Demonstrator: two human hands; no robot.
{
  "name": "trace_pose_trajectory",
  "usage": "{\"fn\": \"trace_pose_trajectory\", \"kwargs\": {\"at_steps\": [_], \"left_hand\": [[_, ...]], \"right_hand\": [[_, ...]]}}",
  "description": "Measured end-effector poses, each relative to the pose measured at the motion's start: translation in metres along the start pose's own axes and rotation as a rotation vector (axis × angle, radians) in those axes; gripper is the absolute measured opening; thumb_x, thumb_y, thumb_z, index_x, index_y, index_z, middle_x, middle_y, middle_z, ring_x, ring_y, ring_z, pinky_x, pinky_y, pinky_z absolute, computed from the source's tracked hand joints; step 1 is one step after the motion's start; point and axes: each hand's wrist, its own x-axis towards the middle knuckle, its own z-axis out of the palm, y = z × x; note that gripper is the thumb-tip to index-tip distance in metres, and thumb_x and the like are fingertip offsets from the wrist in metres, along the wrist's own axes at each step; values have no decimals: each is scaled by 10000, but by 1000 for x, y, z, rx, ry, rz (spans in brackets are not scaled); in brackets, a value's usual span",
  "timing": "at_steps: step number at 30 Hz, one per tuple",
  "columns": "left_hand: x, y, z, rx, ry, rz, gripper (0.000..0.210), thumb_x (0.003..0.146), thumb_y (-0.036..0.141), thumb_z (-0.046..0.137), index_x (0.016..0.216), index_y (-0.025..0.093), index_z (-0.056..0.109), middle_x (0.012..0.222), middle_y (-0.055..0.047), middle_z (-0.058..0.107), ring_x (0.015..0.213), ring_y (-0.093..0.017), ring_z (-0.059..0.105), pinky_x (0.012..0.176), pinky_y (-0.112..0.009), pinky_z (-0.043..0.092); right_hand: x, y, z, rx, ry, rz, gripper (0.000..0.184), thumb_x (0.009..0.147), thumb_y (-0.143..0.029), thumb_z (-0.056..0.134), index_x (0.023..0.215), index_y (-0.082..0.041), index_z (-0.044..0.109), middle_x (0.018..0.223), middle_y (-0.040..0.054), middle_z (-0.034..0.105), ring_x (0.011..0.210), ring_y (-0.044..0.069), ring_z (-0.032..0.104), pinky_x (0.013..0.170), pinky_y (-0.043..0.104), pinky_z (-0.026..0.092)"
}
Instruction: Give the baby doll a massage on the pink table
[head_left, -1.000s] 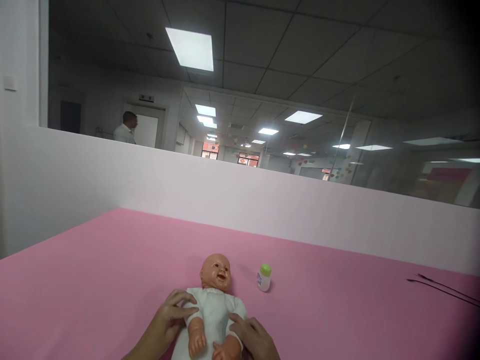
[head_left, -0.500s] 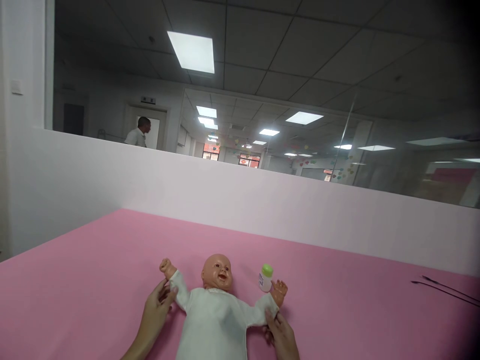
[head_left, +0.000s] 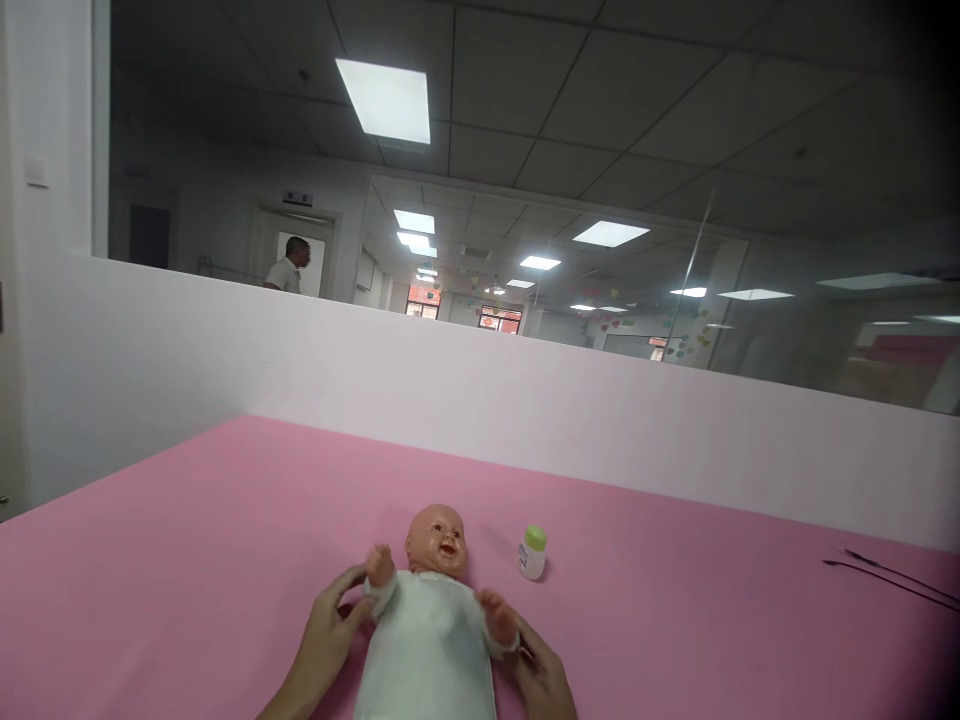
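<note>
A baby doll [head_left: 431, 640] in a white long-sleeved top lies face up on the pink table [head_left: 247, 530], its legs outside the view. My left hand [head_left: 330, 625] is closed on the sleeve of the doll's arm on the left, thumb and fingers around the cuff. On the other side, my right hand [head_left: 541, 668] grips the doll's other sleeve near its wrist, the fingertips partly hidden behind the arm. Both doll arms are bent up, their hands beside its chest and shoulders.
A small clear bottle with a green cap [head_left: 533, 552] stands right of the doll's head. Two thin dark sticks [head_left: 892, 578] lie at the right edge. Behind the table runs a white wall [head_left: 480, 390] topped by glass, with a person [head_left: 288, 266] beyond.
Both doll arms have come inward, from spread out to close beside the chest, with my hands moving along. Behind the glass, the person has shifted slightly right.
</note>
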Motion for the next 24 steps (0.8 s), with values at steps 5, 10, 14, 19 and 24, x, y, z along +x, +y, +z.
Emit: {"fn": "trace_pose_trajectory", "kwargs": {"at_steps": [5, 10, 14, 19, 24], "left_hand": [[10, -5, -13, -166, 265, -241, 757, 611, 733, 825, 1054, 131, 703, 893, -113, 760, 781, -281, 719, 630, -323, 570], [8, 0, -12, -111, 162, -115, 677, 669, 648, 839, 1121, 156, 727, 1083, -149, 769, 1024, -337, 715, 775, -359, 594], [-2, 6, -2, 92, -104, 89, 349, 847, 458, 729, 1093, 225, 811, 1193, -133, 749, 1136, -335, 678, 943, -419, 570], [-10, 10, 1, 265, -276, 321, 280, 896, 232, 601, 972, 325, 855, 1164, -109, 750, 1154, -297, 659, 1073, -469, 502], [-7, 8, 0, 211, -140, 162, 270, 862, 375, 688, 1074, 279, 826, 1203, -111, 748, 1137, -317, 676, 983, -426, 561]], "right_hand": [[4, 11, -7, 239, 326, 276, 548, 615, -670, 873, 784, -165, 746, 548, -16, 611, 477, 128, 525, 465, 226, 420], [5, 11, -9, 253, 321, 235, 541, 587, -633, 904, 837, -168, 788, 602, 1, 660, 522, 142, 559, 503, 242, 464], [5, 1, -3, 93, 42, 96, 443, 672, -551, 868, 977, -230, 853, 1095, 112, 807, 1057, 332, 736, 991, 452, 572], [-2, -2, 3, -166, -275, -48, 342, 835, -516, 706, 1102, -336, 820, 1340, 120, 709, 1313, 357, 630, 1233, 629, 278], [1, -2, 3, 83, -25, 105, 461, 709, -522, 833, 1078, -245, 838, 1231, 125, 769, 1246, 366, 668, 1139, 546, 466]]}}
